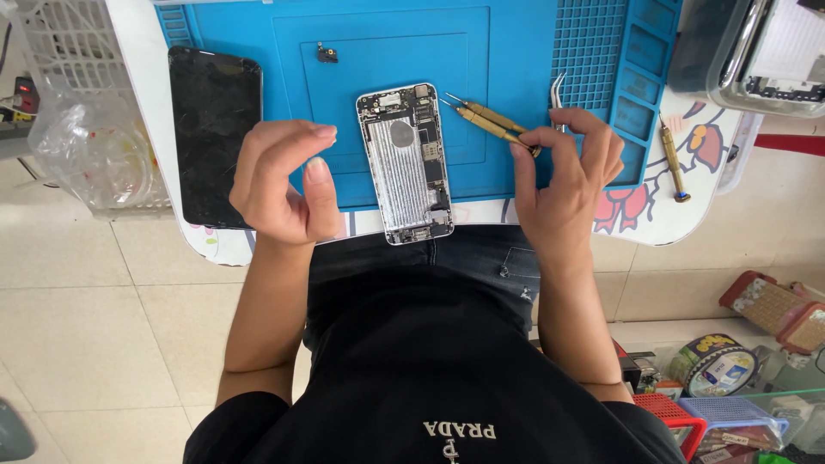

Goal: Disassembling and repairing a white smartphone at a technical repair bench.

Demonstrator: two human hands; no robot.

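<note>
Opened smartphone chassis (406, 163) lies face-up on the blue repair mat (258, 51), between both hands, touching neither. Right hand (567, 176) pinches the butt end of a brass precision screwdriver (491, 126); a second screwdriver (488, 112) lies just beside it. Left hand (284, 180) hovers, fingers curled, thumb near index, apparently holding nothing. Chassis looks light, stiff, fragile inside; best gripped by the metal side edges.

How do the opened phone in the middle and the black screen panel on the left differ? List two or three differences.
The opened phone shows silver metal and bare parts; the black screen panel is dark and plain. The phone lies on the blue mat; the panel lies beside it, mostly off the mat. The phone looks smaller. Both lie flat, untouched.
</note>
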